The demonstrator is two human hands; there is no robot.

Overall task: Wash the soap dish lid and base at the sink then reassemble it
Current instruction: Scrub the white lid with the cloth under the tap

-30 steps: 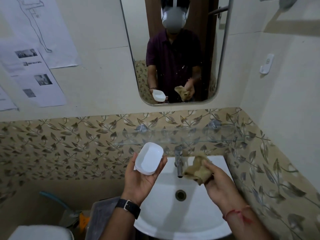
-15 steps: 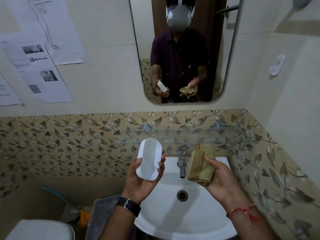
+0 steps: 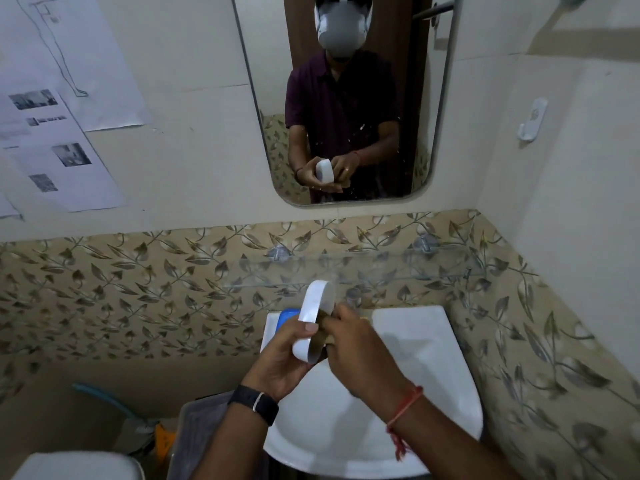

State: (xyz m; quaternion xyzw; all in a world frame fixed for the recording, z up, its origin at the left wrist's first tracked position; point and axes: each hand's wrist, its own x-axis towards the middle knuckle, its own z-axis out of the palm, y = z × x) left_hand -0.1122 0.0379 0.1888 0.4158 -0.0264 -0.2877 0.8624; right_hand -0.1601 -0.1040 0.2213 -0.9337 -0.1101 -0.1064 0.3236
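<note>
The print on the wall papers (image 3: 59, 147) is too small to read.

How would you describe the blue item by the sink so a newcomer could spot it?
Start at the white sink under the mirror. On its back left corner, behind the left hand, lies the blue piece. It is the only blue thing on the white rim.

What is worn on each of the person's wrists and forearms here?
The left hand has a black watch with a silver buckle on its wrist. The right hand has a thin red thread tied round its wrist, a frayed end hanging down. Both forearms are bare; the mirror reflects short dark purple sleeves.
</note>
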